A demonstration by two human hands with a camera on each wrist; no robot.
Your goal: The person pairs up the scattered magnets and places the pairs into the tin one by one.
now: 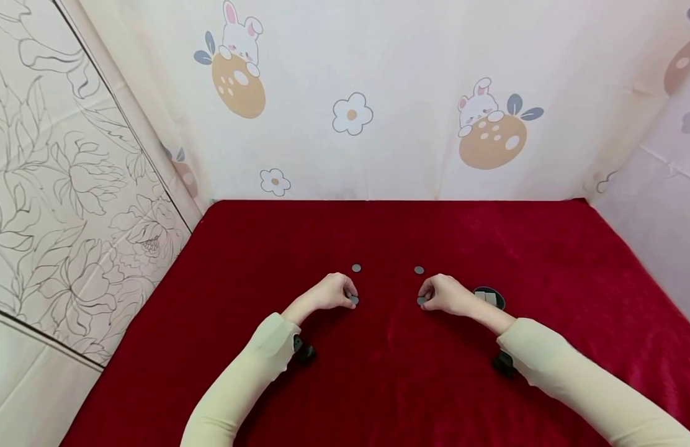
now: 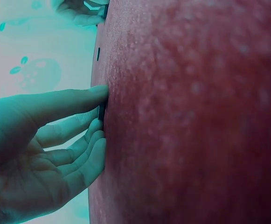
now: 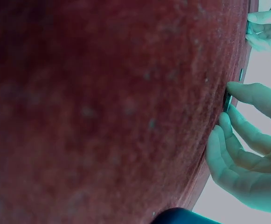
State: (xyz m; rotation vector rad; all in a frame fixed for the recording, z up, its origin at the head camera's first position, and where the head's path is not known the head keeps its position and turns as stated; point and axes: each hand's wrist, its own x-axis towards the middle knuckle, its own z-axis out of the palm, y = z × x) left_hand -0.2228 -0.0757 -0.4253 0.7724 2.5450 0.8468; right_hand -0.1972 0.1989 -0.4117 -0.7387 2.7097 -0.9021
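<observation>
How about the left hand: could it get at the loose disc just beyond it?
Probably yes: in the head view, only red cloth shows between the left hand and the loose disc. The hand pinches another disc, though, so it may need to let that go first.

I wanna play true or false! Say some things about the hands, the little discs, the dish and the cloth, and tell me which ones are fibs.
1. The cloth is red. True.
2. The left hand has its fingers on a disc. True.
3. The right hand lies flat with its fingers spread wide. False: its fingers are bent, at another disc.
4. The far discs touch each other. False: there is a gap between them.
5. The dish is beside the right arm. True.
</observation>
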